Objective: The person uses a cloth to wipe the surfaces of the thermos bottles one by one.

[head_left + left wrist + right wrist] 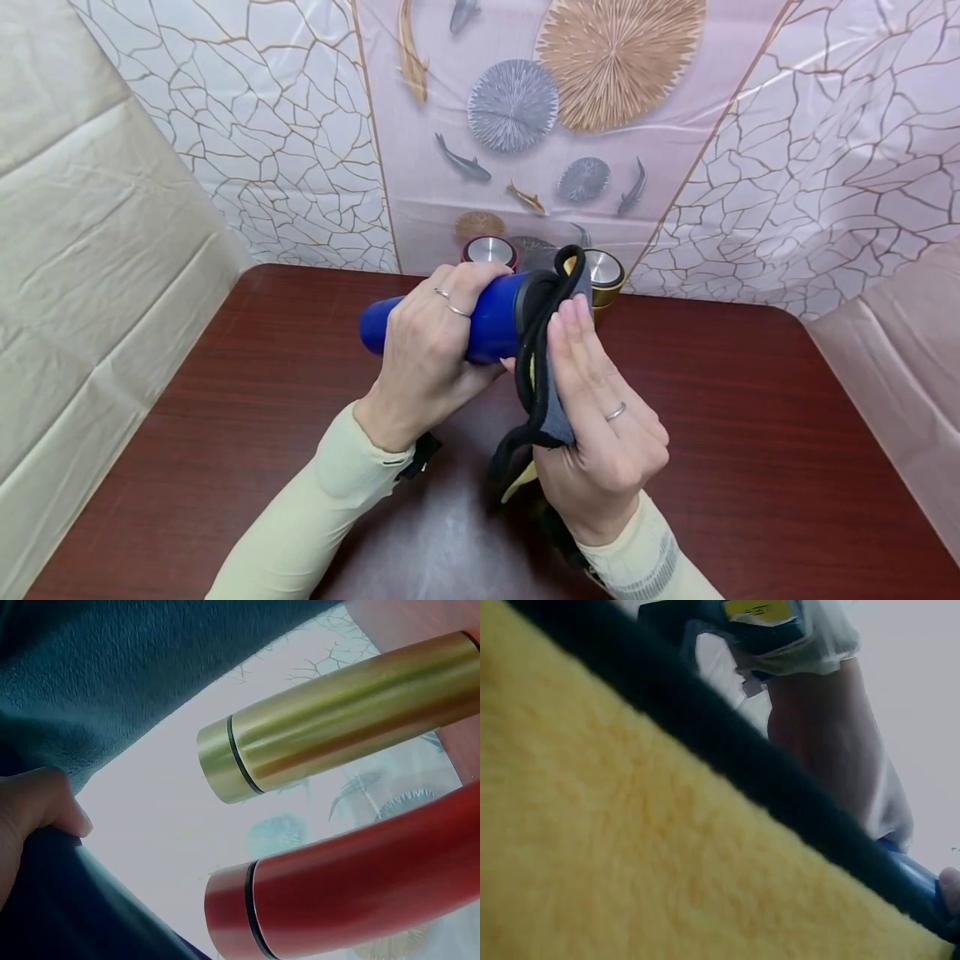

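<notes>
A blue flask [495, 321] lies tilted almost sideways above the table in the head view. My left hand [431, 346] grips it round the body. Against its dark end my right hand [603, 425] holds a microfiber cloth [557, 408], grey on one side and yellow on the other, with a black edge. The right fingers lie fairly straight along the grey side. In the right wrist view the cloth's yellow face [645, 832] covers much of the frame. The left thumb [45, 802] shows by the flask in the left wrist view. Cloth hides the flask's very end.
A red flask [352, 892] and a gold flask [345, 712] stand upright at the back of the brown table [750, 433], partly behind the held flask in the head view. A patterned curtain [300, 125] hangs behind the table.
</notes>
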`<action>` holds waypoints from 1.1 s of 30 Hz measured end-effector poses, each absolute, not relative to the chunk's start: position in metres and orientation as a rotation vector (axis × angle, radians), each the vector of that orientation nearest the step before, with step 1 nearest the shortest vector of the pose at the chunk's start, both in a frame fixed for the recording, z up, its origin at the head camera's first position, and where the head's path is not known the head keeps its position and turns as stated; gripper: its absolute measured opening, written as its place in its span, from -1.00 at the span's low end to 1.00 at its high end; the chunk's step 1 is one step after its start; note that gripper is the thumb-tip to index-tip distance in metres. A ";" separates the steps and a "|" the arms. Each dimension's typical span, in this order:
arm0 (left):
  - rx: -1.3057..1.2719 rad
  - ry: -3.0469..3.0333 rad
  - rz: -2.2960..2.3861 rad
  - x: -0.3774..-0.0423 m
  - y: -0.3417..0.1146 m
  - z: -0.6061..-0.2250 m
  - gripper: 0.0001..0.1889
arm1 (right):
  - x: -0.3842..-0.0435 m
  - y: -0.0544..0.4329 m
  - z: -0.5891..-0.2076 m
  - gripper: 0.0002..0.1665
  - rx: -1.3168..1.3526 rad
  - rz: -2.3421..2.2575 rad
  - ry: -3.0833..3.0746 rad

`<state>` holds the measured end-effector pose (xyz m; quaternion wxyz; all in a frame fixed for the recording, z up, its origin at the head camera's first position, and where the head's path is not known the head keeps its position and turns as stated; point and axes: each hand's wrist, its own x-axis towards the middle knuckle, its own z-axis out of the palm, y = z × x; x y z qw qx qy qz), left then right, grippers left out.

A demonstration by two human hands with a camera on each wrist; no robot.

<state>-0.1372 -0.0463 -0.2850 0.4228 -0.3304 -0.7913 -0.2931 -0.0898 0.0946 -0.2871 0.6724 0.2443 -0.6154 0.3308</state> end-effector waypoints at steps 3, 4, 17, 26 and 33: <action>-0.827 -1.986 -0.729 -0.137 -0.046 -0.285 -0.36 | -0.091 0.093 -0.288 -0.64 0.554 0.756 -1.364; -0.825 -1.990 -0.727 -0.137 -0.046 -0.285 -0.36 | -0.091 0.093 -0.288 -0.65 0.554 0.757 -1.364; -0.969 -2.028 -0.741 -0.137 -0.053 -0.281 -0.38 | -0.089 0.105 -0.275 -0.74 0.808 0.711 -1.532; -0.996 -2.015 -0.685 -0.138 -0.049 -0.284 -0.37 | -0.083 0.118 -0.269 -0.38 0.824 0.839 -1.864; -0.888 -1.998 -0.690 -0.138 -0.045 -0.285 -0.30 | -0.083 0.115 -0.275 -0.20 0.645 0.781 -1.925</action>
